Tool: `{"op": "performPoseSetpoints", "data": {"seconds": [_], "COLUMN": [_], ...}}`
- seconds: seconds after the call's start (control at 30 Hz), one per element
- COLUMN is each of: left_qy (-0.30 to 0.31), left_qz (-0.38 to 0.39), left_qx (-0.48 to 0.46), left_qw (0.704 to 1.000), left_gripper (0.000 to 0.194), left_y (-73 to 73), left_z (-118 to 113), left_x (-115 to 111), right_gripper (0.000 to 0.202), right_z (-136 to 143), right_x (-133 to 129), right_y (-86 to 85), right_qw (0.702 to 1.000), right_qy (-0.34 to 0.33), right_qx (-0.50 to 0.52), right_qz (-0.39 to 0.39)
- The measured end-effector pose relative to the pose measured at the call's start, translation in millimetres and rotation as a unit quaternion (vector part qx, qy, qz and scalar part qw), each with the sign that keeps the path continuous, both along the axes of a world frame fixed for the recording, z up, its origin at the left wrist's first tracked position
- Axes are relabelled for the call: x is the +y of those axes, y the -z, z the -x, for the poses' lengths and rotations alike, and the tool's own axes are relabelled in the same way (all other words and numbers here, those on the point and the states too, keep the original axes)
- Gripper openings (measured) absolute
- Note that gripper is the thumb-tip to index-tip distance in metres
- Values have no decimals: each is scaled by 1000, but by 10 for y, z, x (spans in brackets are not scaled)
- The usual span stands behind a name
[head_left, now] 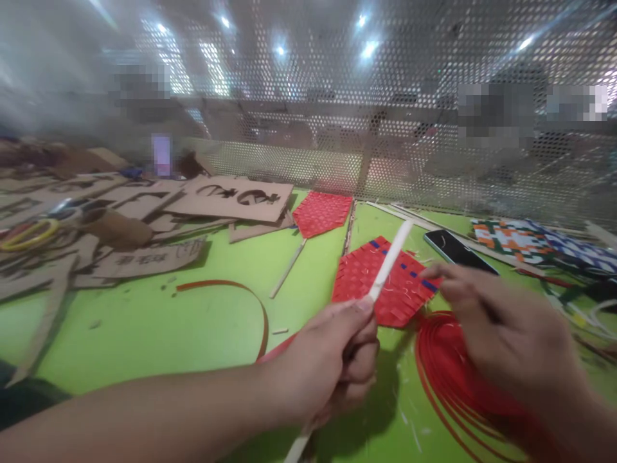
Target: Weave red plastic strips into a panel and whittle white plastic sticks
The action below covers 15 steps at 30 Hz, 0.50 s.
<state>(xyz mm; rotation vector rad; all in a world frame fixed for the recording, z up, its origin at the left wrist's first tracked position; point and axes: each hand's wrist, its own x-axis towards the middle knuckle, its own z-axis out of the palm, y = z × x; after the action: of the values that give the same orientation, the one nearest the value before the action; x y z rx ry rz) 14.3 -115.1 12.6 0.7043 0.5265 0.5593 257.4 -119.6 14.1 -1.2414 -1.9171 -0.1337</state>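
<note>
My left hand is closed around a pale flat wooden stick, which slants up and away; its lower end shows below the fist. Behind the stick lies a red woven panel with a row of dark blue squares and thin pale shavings on it. At the panel's right edge is my right hand, slightly blurred, thumb and forefinger brought together; what they hold, if anything, is too small to make out. Under that hand sits a coil of red strip. A second red woven panel on a stick lies farther back.
Cut cardboard sheets, a cardboard tube and yellow-handled scissors crowd the left of the green table. A phone and a multicoloured woven piece lie at right. A perforated screen stands behind.
</note>
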Motion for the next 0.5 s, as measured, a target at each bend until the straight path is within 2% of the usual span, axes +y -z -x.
{"op": "performPoseSetpoints", "data": {"seconds": [0.1,0.2,0.3,0.37,0.47,0.5], "left_qy": [-7,15,40,51,82,96], "left_qz": [-1,-1,17,35,25,8], "left_qx": [35,33,11,-8,-33,-43], "left_qw": [999,999,999,998,996,994], "left_gripper": [47,47,46,45,46,47], "left_y": [-11,-14,-9,-7,-2,2], "left_z": [-11,11,39,55,74,77], "left_x": [-1,-18,-12,-23,-85,-108], "right_gripper": [22,24,27,28,34,38], "right_z": [227,296,203,57,-232,-319], "right_x": [-52,-39,31,114,252,284], "right_y": [75,144,189,193,144,114], "right_qw": [995,994,993,996,990,985], "right_qy": [-80,-77,-62,-16,143,173], "right_qx": [-60,-80,-96,-78,3,17], "right_qz": [-2,-19,-36,-27,10,14]}}
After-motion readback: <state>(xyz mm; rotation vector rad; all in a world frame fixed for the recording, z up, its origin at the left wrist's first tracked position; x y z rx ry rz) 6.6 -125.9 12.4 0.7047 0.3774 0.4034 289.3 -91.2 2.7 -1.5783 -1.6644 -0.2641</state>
